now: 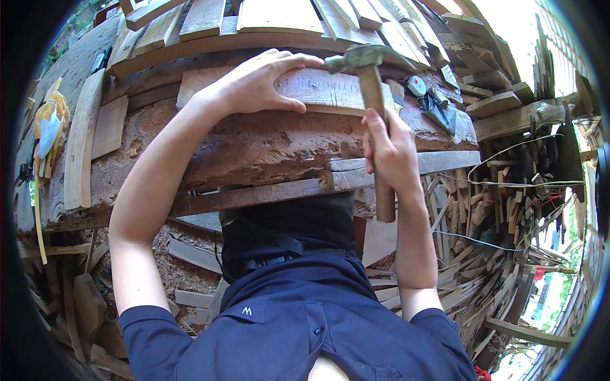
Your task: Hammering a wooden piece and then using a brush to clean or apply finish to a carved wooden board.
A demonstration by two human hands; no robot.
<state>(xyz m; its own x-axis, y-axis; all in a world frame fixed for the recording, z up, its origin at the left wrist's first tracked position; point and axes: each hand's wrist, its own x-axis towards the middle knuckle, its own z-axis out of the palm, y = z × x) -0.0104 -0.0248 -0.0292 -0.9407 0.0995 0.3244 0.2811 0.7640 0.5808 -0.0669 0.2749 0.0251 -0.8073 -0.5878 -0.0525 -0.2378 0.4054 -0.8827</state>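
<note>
In my right hand (pixel 393 149) is a claw hammer (pixel 373 82), its wooden handle wrapped by my fingers. The metal head is raised over the right part of a pale wooden board (pixel 330 87). This board lies across the thick, rough bench (pixel 273 143) and has pencil-like marks on its top. My left hand (pixel 264 79) rests on the board's left part. Its thumb and index finger are spread wide, the thumb near the close edge and the index finger pointing toward the hammer head. A small shiny spot shows on the board between them, too small to name.
A row of short planks (pixel 279 18) lines the bench's far side. Right of the board are a brush (pixel 396 95), a round tape measure (pixel 417 86) and a dark tool (pixel 438 113). Loose planks (pixel 86 140) lie at left. Scrap wood (pixel 489 209) is heaped at right and below.
</note>
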